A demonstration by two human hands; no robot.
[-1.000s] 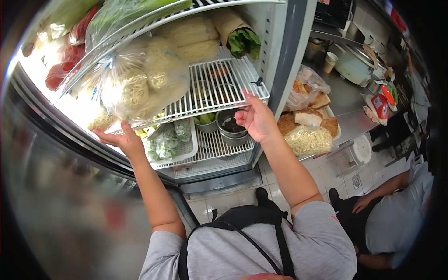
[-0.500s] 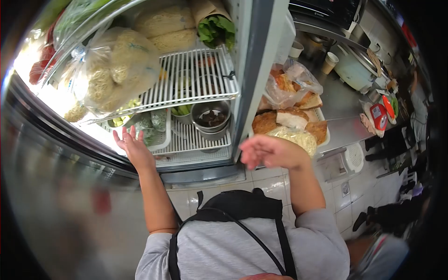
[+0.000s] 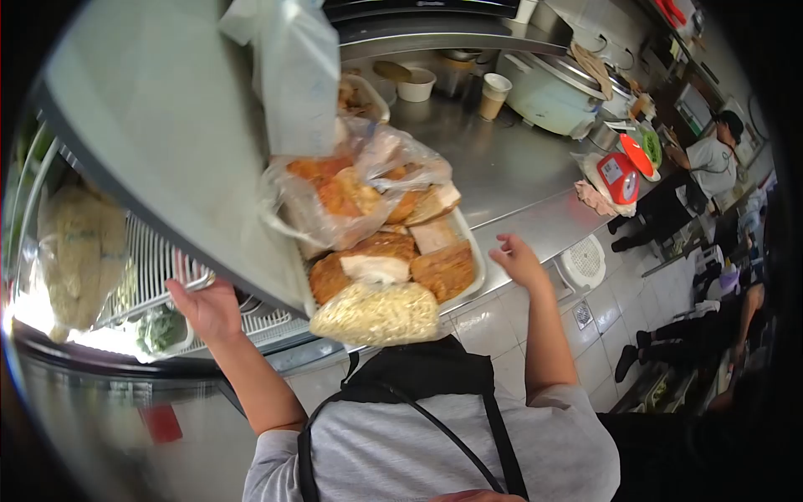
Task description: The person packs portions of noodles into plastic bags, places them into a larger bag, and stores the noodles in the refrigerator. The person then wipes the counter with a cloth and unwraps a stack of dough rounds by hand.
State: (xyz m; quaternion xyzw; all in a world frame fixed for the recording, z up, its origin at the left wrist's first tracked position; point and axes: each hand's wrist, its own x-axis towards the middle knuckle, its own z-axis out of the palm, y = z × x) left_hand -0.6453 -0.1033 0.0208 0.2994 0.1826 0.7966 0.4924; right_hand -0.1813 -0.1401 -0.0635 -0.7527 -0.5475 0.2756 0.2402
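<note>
My left hand (image 3: 207,311), fingers apart, is raised in front of the fridge's wire shelf (image 3: 155,259); whether it touches the shelf edge I cannot tell. My right hand (image 3: 517,261) hovers just right of a white tray (image 3: 478,272), fingers loosely bent and holding nothing. Browned slabs of cooked meat (image 3: 443,269) fill that tray. A clear plastic bag (image 3: 335,201) with more meat lies on its back part. At the tray's front edge rests a bag of pale yellow chopped bits (image 3: 376,314). Inside the fridge hangs or sits a bag of noodles (image 3: 79,251).
The steel counter (image 3: 519,167) carries a large rice cooker (image 3: 548,92), paper cup (image 3: 494,96), white bowl (image 3: 416,84) and red scale (image 3: 617,177). A white stool (image 3: 583,261) stands below. People (image 3: 711,163) stand at the right. The fridge's side wall (image 3: 159,125) divides shelf from counter.
My view has swung right, from the fridge shelves toward the counter. The right hand has moved from in front of the tray to its right side. My left hand stays by the fridge.
</note>
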